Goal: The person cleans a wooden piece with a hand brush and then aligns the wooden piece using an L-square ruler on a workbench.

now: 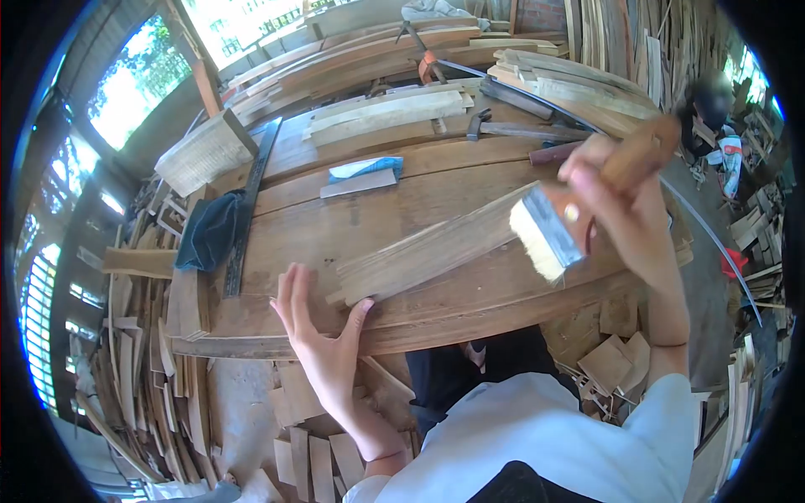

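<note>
Bright white light came through the windows (138, 71) past the desk's (470, 180) far left corner. The picture bent at its dark, round edges. The right hand (616, 201) looked blurry.

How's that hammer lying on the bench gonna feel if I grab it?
The hammer will probably feel head-heavy, since its head looks like dark metal at one end of a long handle. It should be stiff, as the handle looks straight and solid. Rolling seems unlikely, with the head set crosswise.
</note>
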`<state>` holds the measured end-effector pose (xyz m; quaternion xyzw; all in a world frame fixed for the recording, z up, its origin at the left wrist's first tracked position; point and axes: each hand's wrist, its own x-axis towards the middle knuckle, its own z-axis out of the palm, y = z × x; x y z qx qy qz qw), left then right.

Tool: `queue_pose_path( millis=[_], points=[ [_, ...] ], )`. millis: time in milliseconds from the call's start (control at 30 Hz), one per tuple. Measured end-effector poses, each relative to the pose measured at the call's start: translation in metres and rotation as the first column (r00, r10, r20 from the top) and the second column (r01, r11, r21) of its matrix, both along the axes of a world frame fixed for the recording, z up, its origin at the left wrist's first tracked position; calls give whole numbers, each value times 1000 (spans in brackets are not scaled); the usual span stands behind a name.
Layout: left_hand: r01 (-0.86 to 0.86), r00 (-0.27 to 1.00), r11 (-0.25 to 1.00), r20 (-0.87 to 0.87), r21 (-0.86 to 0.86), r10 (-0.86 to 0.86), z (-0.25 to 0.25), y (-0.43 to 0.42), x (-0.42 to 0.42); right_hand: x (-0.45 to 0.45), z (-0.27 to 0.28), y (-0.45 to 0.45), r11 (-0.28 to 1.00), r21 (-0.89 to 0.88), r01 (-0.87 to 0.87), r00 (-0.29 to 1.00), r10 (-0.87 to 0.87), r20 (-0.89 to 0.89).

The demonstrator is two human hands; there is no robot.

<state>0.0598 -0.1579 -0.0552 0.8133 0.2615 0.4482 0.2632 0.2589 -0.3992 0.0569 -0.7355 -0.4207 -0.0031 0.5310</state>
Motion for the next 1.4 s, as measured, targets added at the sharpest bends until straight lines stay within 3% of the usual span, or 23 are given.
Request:
queue_pose_path(
  millis=[67, 100, 167, 200, 267, 400, 467, 500, 567, 600, 700, 867, 1000, 1067, 1100, 1200, 1267, 1333, 1367, 1400],
  points=[
    [42, 980, 991, -197, 129, -16, -7, 7, -3, 19, -7, 7, 985, 175, 6, 996, -22, 88],
    [34, 994, 999, -102, 28, -31, -3, -1, 4, 17, -9, 10, 984, 178, 10, 996, -25, 85],
    [27, 996, 998, -85, 54, -23, -5, -8, 10, 13, -9, 21, 961, 263, -81, 927, 169, -334],
    [61, 996, 996, -74, 63, -57, -4, -11, 15, 10, -5, 26, 961, 267, -78, 928, 168, -333],
    [120, 990, 991, -83, 60, -115, -2, -21, 25, 4, 4, 34, 989, 58, -137, 955, 147, -259],
    [276, 957, 961, -90, 11, -274, -2, -27, 37, 8, -1, 51, 959, 140, -248, 930, 276, -244],
    [278, 957, 960, -95, 32, -274, -5, -25, 38, 16, -7, 55, 950, 79, -303, 917, 313, -247],
    [272, 958, 961, -102, 48, -266, -7, -25, 38, 20, -16, 61, 924, 147, -352, 888, 380, -260],
    [274, 959, 956, -103, 103, -264, -9, -27, 36, 28, -29, 62, 935, 28, -354, 919, 353, -174],
    [253, 965, 960, -100, 119, -241, -11, -27, 36, 30, -30, 59, 951, -67, -303, 932, 281, -228],
    [246, 967, 957, -108, 153, -231, -14, -26, 35, 48, -37, 57, 965, 28, -259, 960, 261, -103],
    [227, 971, 967, -98, 115, -217, -15, -28, 34, 77, -20, 25, 977, -207, -45, 996, 60, 63],
    [240, 967, 969, -99, 58, -234, -15, -27, 33, 106, -13, -6, 953, -267, 140, 989, -147, -4],
    [240, 967, 969, -98, 56, -234, -14, -28, 34, 121, -8, -21, 884, -354, 305, 949, -250, 193],
    [236, 968, 970, -99, 51, -230, -15, -29, 33, 125, -9, -24, 889, -293, 351, 926, -285, 247],
    [244, 967, 969, -90, 39, -240, -16, -28, 33, 133, 0, -34, 852, -399, 340, 930, -239, 281],
    [242, 967, 970, -91, 30, -239, -16, -28, 33, 126, -1, -29, 880, -358, 311, 931, -207, 301],
    [242, 968, 970, -81, 29, -239, -15, -29, 33, 100, 11, -14, 792, -322, 518, 687, -161, 709],
    [239, 968, 971, -79, 16, -237, -15, -29, 33, 91, 8, -3, 823, -269, 501, 656, -158, 738],
    [250, 966, 968, -82, 38, -246, -15, -28, 33, 88, 3, 3, 779, -362, 512, 683, -114, 722]
  ],
)
